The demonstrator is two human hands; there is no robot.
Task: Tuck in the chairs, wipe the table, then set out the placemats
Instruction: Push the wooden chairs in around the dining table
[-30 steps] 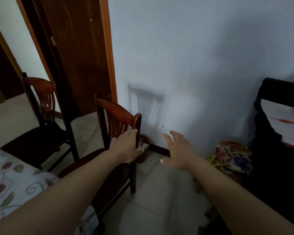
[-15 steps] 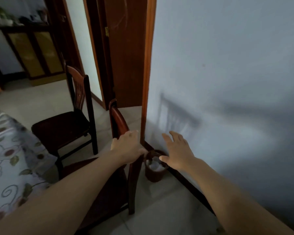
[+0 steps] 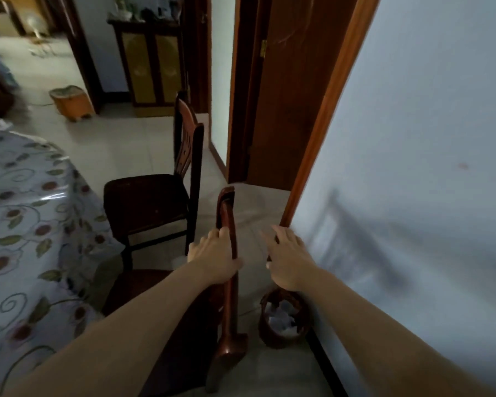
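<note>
My left hand (image 3: 214, 257) grips the curved top rail of the near wooden chair (image 3: 226, 325), whose dark seat lies below my forearm beside the table. My right hand (image 3: 288, 262) hovers to the right of the rail with fingers spread, holding nothing. A second dark wooden chair (image 3: 152, 202) stands farther off, pulled out from the table. The table (image 3: 26, 219) on the left wears a floral cloth under clear plastic.
A small brown wastebasket (image 3: 282, 322) with crumpled paper sits against the blue wall on the right. Beyond it stand a wooden door frame (image 3: 321, 133) and open doorway. A cabinet (image 3: 146, 58) and an orange box (image 3: 70, 103) lie farther back on the tiled floor.
My view has swung left, bringing the table, far chair and back room into sight. My left hand keeps its grip on the chair rail; the right hand stays spread beside it.
</note>
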